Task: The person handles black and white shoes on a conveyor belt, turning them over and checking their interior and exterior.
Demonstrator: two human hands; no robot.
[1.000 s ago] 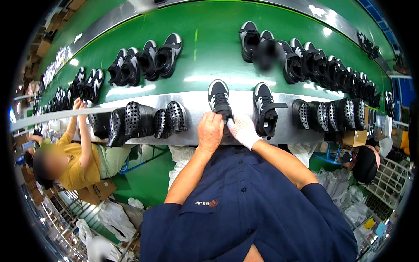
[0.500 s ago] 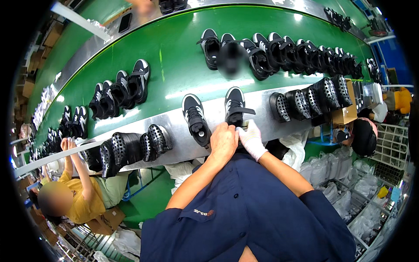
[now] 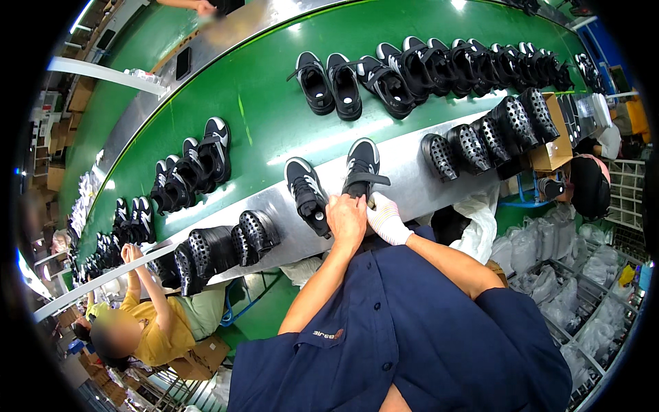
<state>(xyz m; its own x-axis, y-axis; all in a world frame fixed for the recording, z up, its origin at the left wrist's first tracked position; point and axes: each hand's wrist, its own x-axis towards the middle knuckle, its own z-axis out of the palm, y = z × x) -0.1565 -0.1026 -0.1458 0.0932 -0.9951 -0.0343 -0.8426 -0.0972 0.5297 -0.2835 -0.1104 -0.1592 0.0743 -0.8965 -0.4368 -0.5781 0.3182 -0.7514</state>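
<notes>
A black, grey and white sneaker (image 3: 362, 159) stands toe-away on the metal ledge before me, its strap sticking out to the right. My bare left hand (image 3: 347, 218) is closed on the left of its heel opening. In a pale glove, my right hand (image 3: 386, 218) grips the heel from the right. Both sets of fingertips meet at the shoe's collar and hide the heel. Just left of it, untouched, stands a matching sneaker (image 3: 307, 194) with a pale round spot inside.
Black perforated shoe-shaped forms (image 3: 473, 146) line the ledge (image 3: 405, 175) on the right, more forms (image 3: 206, 250) on the left. Sneakers (image 3: 419, 69) stand in rows on the green belt (image 3: 268, 103). A co-worker in yellow (image 3: 161, 329) sits at left; a cardboard box (image 3: 552, 141) stands right.
The view has shifted slightly. My left hand stays at the sneaker's heel; my gloved right hand has turned in closer against it. The strap still points right.
</notes>
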